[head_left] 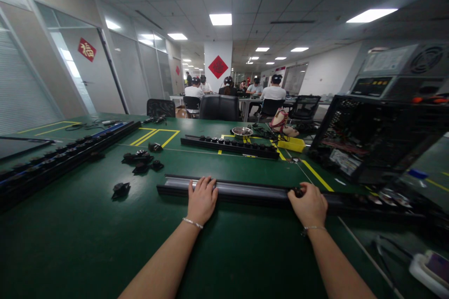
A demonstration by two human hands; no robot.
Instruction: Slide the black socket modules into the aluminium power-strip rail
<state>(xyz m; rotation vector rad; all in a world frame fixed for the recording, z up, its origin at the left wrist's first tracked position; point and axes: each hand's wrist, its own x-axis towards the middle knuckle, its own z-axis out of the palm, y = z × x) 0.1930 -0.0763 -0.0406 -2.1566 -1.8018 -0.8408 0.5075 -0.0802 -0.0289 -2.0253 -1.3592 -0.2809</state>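
A: Hands?
B: Left hand [202, 200]: fingers slightly apart, resting on rail [245, 190]. Right hand [309, 203]: fingers curled on small dark part [298, 192], at rail.
A: Rail where?
B: Lying across green table [105, 243], in front of wearer.
A: Beyond?
B: Black parts [140, 159] left, shorter rail [229, 145] past it, then yellow tray [291, 144].

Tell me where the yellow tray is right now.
In the head view, the yellow tray sits on the green table's far right part, just left of the open computer case and beyond the right hand.
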